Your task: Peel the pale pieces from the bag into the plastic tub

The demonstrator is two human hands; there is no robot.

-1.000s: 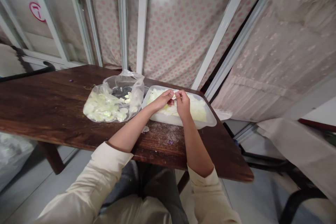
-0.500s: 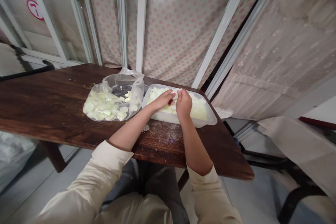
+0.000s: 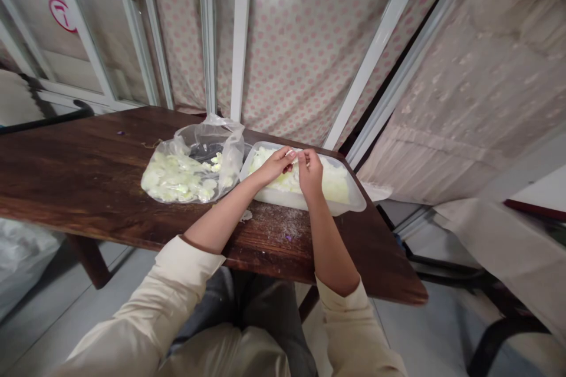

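Over a translucent white plastic tub (image 3: 305, 201), my left hand (image 3: 277, 167) and my right hand (image 3: 311, 174) meet with fingertips pinched close together. A small, thin white piece shows between them; its kind is too small to make out. Pale yellow-white flakes (image 3: 336, 181) fill much of the tub beneath both hands. To the left of the tub lies a clear plastic bag (image 3: 230, 147), its mouth gaping, with many pale yellow-green, petal-like pieces (image 3: 177, 177) inside.
The tub and bag rest on a dark wooden table (image 3: 88, 165). White crumbs (image 3: 283, 222) and a purple speck lie before the tub, near a flat white scrap (image 3: 246, 215). Behind stand glass panels and a dotted curtain (image 3: 292, 59). A cloth-covered chair (image 3: 499, 247) is at the right.
My fingertips have shifted slightly, and less of the white piece shows between them. My right hand has turned a little and moved slightly right. The tub and bag stay in place.
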